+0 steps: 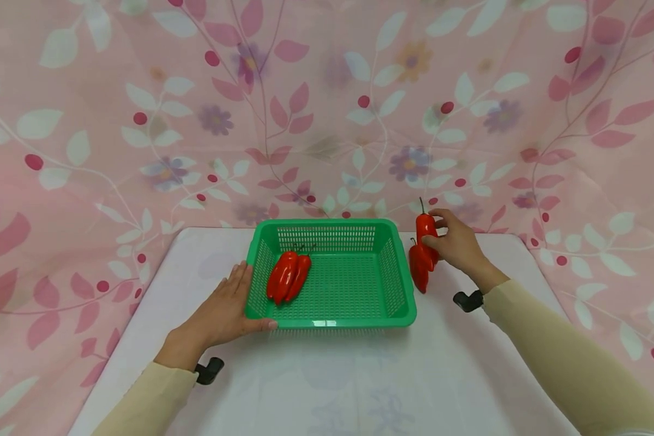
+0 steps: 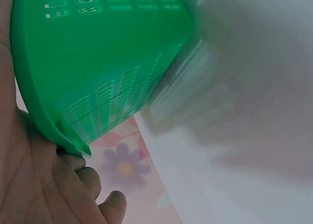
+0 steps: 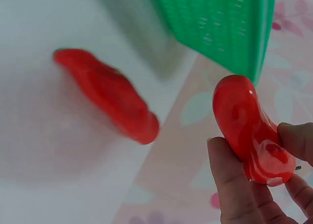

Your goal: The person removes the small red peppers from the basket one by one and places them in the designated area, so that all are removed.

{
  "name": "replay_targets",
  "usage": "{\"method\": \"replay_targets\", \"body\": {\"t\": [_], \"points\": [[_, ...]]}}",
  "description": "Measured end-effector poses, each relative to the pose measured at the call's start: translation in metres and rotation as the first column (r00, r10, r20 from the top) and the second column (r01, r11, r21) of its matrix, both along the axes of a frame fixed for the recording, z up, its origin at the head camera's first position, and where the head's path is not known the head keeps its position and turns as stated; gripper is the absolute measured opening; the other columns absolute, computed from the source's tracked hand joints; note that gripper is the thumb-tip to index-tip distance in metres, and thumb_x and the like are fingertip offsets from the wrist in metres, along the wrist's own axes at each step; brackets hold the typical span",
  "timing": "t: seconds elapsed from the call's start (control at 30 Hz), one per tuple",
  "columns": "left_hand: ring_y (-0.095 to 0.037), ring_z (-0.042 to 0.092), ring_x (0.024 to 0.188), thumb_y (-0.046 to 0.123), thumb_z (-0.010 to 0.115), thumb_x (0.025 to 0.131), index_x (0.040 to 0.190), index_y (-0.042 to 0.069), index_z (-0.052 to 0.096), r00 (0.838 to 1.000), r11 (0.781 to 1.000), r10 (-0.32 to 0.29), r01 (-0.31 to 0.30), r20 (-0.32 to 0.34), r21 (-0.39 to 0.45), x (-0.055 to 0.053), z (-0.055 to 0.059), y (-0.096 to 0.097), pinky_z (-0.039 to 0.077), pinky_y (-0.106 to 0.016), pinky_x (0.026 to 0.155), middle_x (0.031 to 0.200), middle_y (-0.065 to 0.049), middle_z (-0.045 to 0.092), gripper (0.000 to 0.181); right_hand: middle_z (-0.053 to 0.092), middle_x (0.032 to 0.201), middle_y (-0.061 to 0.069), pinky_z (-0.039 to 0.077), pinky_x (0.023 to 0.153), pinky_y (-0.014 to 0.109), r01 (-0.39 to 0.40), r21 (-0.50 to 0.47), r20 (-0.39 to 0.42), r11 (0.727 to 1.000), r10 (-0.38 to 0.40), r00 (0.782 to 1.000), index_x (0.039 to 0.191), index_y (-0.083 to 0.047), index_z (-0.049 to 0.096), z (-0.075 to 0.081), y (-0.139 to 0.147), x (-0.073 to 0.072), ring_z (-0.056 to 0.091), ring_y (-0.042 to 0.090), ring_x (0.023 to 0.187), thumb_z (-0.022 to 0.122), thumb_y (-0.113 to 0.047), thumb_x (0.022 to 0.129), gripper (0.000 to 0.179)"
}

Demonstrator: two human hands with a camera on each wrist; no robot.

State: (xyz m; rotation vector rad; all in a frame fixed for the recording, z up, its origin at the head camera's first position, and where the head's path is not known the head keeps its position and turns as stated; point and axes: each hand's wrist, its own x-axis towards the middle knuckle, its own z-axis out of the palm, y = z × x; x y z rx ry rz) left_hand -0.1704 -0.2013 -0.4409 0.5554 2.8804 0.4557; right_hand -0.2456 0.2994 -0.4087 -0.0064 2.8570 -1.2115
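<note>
A green plastic basket point(image 1: 332, 323) with slotted walls stands on the white-covered table. My left hand point(image 1: 223, 309) rests against its left rim, fingers straight along the side and thumb over the front edge. In the left wrist view the palm point(image 2: 34, 185) lies right at the rim. Just right of the basket, my right hand point(image 1: 458, 243) pinches a glossy red chili pepper point(image 1: 425, 225) between thumb and fingers, dark stem up. Below it, another red pepper point(image 1: 418, 275) lies on the table; the right wrist view shows this lying pepper point(image 3: 107, 94) apart from the held one.
Several red peppers point(image 1: 287, 278) lie together inside the basket at its left end. The white tabletop point(image 1: 327, 381) extends in front of the basket. Behind the table's back edge hangs a pink floral cloth point(image 1: 327, 121).
</note>
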Motion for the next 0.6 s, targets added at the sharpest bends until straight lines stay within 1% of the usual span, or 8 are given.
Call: {"method": "replay_targets", "body": {"t": [0.17,0.37,0.6], "points": [[-0.049,0.012,0.161,0.084,0.07,0.078,0.166,-0.008,0.011,1.0,1.0,0.0,0.0,-0.003,-0.011,-0.002,-0.003,0.0,0.022,-0.066,0.127,0.175,-0.026,0.01,0.14,0.047,0.149,0.031,0.066,0.082,0.049,0.036,0.017,0.042,0.999,-0.037,0.998,0.159,-0.009,0.034,-0.016,0.015,0.002,0.064,0.05,0.115,0.071,-0.02,0.099,0.072],[-0.049,0.012,0.161,0.084,0.07,0.078,0.166,-0.007,0.01,1.0,1.0,-0.001,0.001,-0.004,-0.01,-0.002,-0.004,-0.001,0.021,-0.065,0.127,0.175,-0.026,0.01,0.141,0.044,0.15,0.033,0.065,0.085,0.05,0.075,0.024,0.119,0.997,-0.077,0.99,0.16,-0.006,0.03,-0.035,0.03,0.004,0.06,0.051,0.121,0.07,-0.019,0.1,0.073],[-0.049,0.011,0.162,0.085,0.069,0.078,0.166,-0.007,0.01,1.0,1.0,-0.001,0.001,0.006,-0.003,-0.002,-0.003,0.0,0.021,-0.065,0.128,0.175,-0.026,0.009,0.141,0.043,0.149,0.034,0.066,0.082,0.046,0.074,0.015,0.167,0.997,-0.076,0.983,0.162,-0.004,0.029,-0.055,0.038,0.003,0.059,0.05,0.122,0.071,-0.016,0.098,0.077]]}}
